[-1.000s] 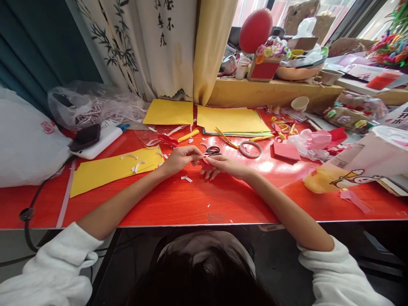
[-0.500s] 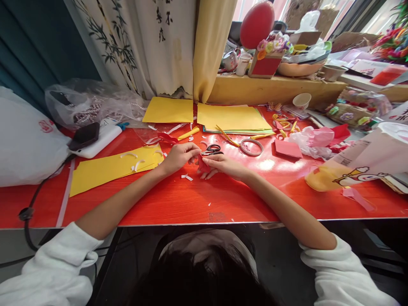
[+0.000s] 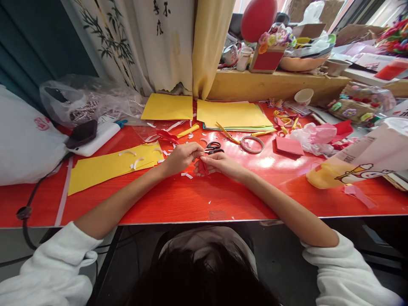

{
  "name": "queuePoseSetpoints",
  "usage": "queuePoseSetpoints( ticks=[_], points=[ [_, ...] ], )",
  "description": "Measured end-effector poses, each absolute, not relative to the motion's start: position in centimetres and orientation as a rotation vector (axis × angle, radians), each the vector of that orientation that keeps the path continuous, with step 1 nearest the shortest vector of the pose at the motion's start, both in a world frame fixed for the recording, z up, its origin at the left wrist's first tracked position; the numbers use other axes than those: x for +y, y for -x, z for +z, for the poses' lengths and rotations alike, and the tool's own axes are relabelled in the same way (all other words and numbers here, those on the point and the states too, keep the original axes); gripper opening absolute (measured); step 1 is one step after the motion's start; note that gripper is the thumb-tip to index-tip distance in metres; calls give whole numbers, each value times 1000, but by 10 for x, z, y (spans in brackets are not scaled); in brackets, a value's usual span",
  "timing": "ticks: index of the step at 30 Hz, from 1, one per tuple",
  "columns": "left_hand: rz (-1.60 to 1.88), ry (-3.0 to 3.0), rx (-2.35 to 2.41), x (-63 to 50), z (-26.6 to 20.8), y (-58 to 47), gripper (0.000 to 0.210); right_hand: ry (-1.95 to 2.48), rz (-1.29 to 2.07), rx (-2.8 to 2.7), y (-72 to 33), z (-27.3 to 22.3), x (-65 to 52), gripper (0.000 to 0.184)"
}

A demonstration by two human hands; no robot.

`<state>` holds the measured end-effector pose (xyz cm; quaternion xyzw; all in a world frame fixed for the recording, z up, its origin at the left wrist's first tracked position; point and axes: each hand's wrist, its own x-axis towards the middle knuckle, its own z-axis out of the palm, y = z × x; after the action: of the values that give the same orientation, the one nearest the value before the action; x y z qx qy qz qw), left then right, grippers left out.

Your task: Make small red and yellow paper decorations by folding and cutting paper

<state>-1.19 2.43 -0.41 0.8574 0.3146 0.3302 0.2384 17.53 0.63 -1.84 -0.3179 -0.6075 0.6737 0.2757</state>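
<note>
Between my two hands is a small piece of folded red paper (image 3: 204, 166), above the red table. My left hand (image 3: 183, 158) pinches its upper edge with thumb and forefinger. From the other side my right hand (image 3: 223, 165) grips the same paper, its other fingers curled underneath. Just beyond the fingertips lie black-handled scissors (image 3: 214, 145), their blades mostly hidden behind my hands. White paper scraps (image 3: 186, 174) are scattered close by. A roll of tape (image 3: 252, 144) lies to the right of the scissors.
Yellow paper sheets (image 3: 116, 165) lie at the left, with a yellow stack (image 3: 232, 114) at the back. Red paper squares (image 3: 288, 146) sit to the right, near a tilted drink cup (image 3: 350, 159). A phone (image 3: 82, 134) rests on a white box by a plastic bag (image 3: 28, 140).
Both hands stay together on the red paper. My left fingers have shifted slightly right, closer to the right fingertips, and the paper now hangs lower between them. The view has tilted slightly.
</note>
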Motion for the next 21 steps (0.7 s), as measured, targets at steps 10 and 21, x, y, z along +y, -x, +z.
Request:
queuePoseSetpoints(
  ticks=[10, 21],
  points=[
    [901, -2333, 876, 24, -8, 10, 18, 851, 1582, -1758, -173, -25, 6, 39],
    [972, -2107, 876, 25, -8, 12, 17, 691, 1967, -1544, -177, -22, 8, 34]
  ],
)
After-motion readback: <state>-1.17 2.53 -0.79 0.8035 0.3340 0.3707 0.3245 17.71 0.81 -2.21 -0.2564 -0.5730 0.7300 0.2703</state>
